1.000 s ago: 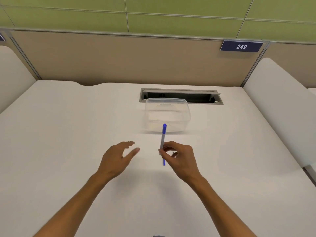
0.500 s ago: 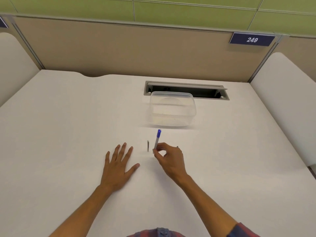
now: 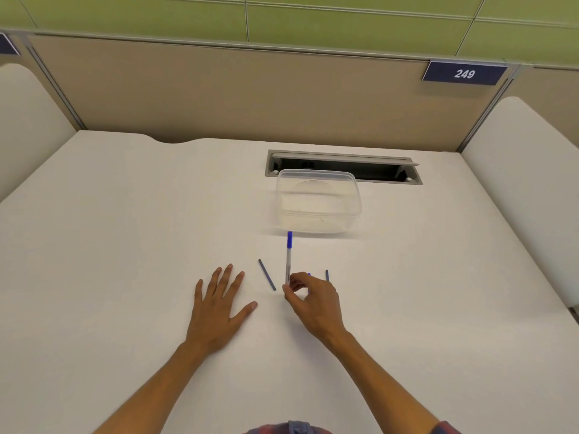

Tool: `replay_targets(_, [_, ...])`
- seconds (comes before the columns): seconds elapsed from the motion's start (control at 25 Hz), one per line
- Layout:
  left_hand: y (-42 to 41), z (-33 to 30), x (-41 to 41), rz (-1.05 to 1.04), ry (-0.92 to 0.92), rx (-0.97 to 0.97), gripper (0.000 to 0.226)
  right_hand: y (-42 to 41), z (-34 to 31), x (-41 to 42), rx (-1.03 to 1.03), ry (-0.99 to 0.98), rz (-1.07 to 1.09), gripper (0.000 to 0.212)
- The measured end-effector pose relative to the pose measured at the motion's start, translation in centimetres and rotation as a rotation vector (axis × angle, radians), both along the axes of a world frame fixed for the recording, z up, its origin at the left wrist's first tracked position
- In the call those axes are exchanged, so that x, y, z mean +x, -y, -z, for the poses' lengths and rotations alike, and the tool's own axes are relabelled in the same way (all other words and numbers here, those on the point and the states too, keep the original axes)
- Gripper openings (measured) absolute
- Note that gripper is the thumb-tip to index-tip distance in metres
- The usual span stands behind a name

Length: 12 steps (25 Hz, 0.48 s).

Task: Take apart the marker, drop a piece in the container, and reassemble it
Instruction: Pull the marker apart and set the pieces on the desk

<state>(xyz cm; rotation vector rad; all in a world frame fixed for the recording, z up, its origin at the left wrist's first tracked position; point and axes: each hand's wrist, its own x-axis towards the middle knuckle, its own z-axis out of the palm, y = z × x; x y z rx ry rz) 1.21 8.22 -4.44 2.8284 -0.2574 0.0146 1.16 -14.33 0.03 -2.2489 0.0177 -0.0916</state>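
I see the left hand (image 3: 219, 308) lying flat on the white desk (image 3: 109, 245), palm down, fingers spread wide and holding nothing. It rests toward the near edge, a little left of the desk's middle.

The right hand (image 3: 313, 297) is just to its right, fingers curled narrow, pinching the lower end of the marker barrel (image 3: 288, 261) between thumb and fingertips. The barrel is grey-white with a blue tip at its far end, and it points away from me toward the container. I cannot tell whether its lower end touches the desk.

A thin dark blue rod (image 3: 267, 274) lies loose on the desk between the two hands, slanted, just beside the barrel and apart from both hands. Behind the right hand I see two more small blue bits: one (image 3: 309, 275) peeks out just over the knuckles, the other (image 3: 327, 275) stands a little further right. Both are too small and too hidden for me to name.

The clear plastic container (image 3: 318, 202) sits open on the desk toward the far edge, near the barrel's blue tip, just in front of the grey cable slot (image 3: 344, 166). It looks empty from here.
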Motion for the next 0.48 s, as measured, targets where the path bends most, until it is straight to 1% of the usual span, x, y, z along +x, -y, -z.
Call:
replay_targets(0.12, [0.3,-0.5,-0.1,-0.017,0.052,-0.110,0.082,-0.1,-0.2,-0.1,0.112,-0.006,0.051,0.014])
replay_targets(0.16, [0.5,-0.9,-0.1,-0.020,0.094,-0.134,0.079,-0.1,-0.3,0.0,0.138,-0.008,0.066,0.014])
replay_targets(0.28, [1.4,-2.1,-0.1,-0.002,0.249,-0.191,0.061,0.2,-0.5,0.1,0.184,-0.018,0.087,0.013])
replay_targets(0.4, [2.3,-3.5,0.4,0.102,0.390,-0.178,0.054,0.2,-0.8,0.3,0.191,-0.053,0.064,0.011])
replay_targets(0.48, [2.9,-4.3,0.8,0.217,0.437,-0.134,0.051,0.2,-1.2,0.5,0.221,-0.082,0.033,0.013])
